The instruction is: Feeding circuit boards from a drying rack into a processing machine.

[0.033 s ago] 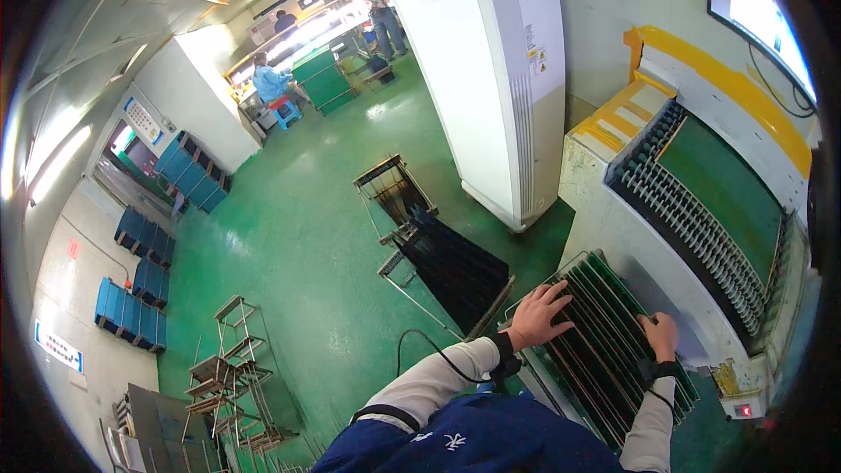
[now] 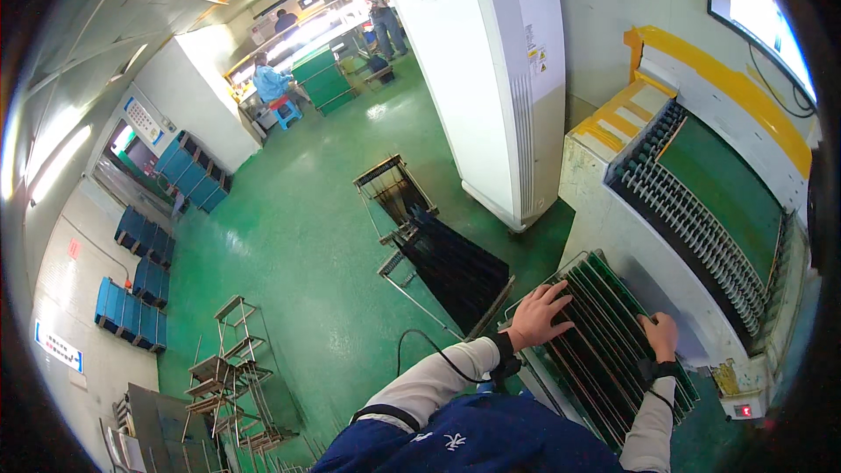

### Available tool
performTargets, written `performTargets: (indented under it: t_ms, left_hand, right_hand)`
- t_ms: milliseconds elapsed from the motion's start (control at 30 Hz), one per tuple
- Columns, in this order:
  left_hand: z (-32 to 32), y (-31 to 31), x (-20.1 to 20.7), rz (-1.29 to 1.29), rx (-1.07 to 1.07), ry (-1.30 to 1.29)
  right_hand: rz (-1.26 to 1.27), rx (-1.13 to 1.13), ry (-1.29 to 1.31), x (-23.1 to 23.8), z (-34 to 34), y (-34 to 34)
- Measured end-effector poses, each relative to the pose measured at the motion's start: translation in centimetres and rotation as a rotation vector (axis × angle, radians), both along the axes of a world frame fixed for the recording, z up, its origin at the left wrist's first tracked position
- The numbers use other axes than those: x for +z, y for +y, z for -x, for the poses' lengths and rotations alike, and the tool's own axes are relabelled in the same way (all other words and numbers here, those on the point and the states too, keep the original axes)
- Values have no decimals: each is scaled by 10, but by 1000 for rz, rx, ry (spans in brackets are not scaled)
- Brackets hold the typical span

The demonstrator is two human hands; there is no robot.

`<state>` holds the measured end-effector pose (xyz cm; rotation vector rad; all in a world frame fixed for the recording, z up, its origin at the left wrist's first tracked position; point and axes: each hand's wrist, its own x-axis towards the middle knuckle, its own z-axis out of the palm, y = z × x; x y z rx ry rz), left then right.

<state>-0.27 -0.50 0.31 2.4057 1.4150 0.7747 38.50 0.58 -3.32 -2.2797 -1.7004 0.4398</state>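
Several thin green panels [image 2: 606, 342] stand on edge, side by side, in a rack [image 2: 550, 396] in front of me at the lower right. My left hand [image 2: 539, 315] lies over their upper edges near the rack's left far corner, fingers spread. At the right side, my right hand [image 2: 659, 335] has its fingers bent over the edge of a panel and looks closed on it; its fingertips are partly hidden. Beyond the rack, a larger green panel [image 2: 723, 184] lies on the rollers [image 2: 701, 232] of a machine.
A tall white cabinet [image 2: 477, 79] stands ahead. Left of the rack are a dark-filled rack [image 2: 451, 267] and a metal frame [image 2: 394, 184]. Empty metal racks [image 2: 232, 372] stand lower left, blue crates [image 2: 131, 314] along the left wall. A person in blue [image 2: 272, 83] sits far off.
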Motion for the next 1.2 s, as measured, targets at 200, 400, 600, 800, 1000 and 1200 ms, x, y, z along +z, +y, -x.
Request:
performTargets:
  t_ms: [200, 400, 600, 800, 1000, 1200]
  left_hand:
    - [0, 0, -1, -4, 2, 5]
    - [0, 0, -1, 0, 2, 10]
    - [-1, 0, -2, -12, 4, 14]
    - [0, 0, 1, 1, 1, 4]
    - [0, 0, 0, -3, 4, 1]
    - [0, 0, -2, 4, 5, 10]
  right_hand:
    - [9, 2, -6, -10, -6, 3]
    - [3, 1, -13, -3, -2, 2]
    - [6, -7, 0, -2, -2, 2]
    - [17, -2, -13, 1, -1, 3]
    - [1, -4, -6, 1, -1, 3]
    - [21, 1, 16, 7, 1, 2]
